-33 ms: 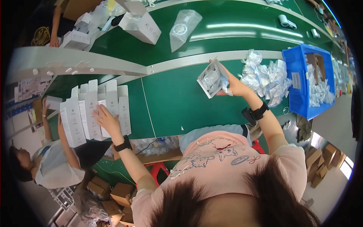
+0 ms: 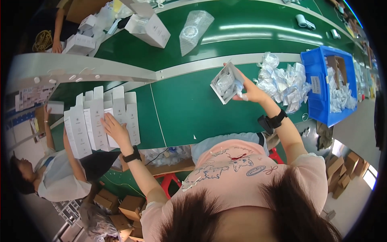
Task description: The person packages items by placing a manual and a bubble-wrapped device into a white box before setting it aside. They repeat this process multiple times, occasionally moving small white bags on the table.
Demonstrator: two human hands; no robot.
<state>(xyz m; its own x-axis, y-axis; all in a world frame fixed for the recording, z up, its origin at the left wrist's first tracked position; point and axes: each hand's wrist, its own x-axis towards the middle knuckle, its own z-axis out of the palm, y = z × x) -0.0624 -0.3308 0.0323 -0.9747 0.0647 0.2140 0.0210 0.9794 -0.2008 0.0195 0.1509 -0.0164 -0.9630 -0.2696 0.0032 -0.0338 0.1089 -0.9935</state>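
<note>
My right hand point(image 2: 252, 92) grips an open white box point(image 2: 217, 93) above the green table, its opening turned toward me. Inside the box are clear plastic bags with pale contents that I cannot make out. Over at the left, a row of upright white boxes point(image 2: 82, 139) stands with end flaps raised. My left hand point(image 2: 115, 129) lies against the front of these boxes with its fingers stretched out, touching one without wrapping round it.
A heap of plastic-bagged parts point(image 2: 287, 84) lies right of the held box, beside a blue bin point(image 2: 316, 103) holding more bags. A metal rail point(image 2: 197, 67) crosses behind. Beyond it lie a bubble-wrapped item point(image 2: 194, 34) and a larger white box point(image 2: 151, 32). A co-worker point(image 2: 60, 173) sits at left.
</note>
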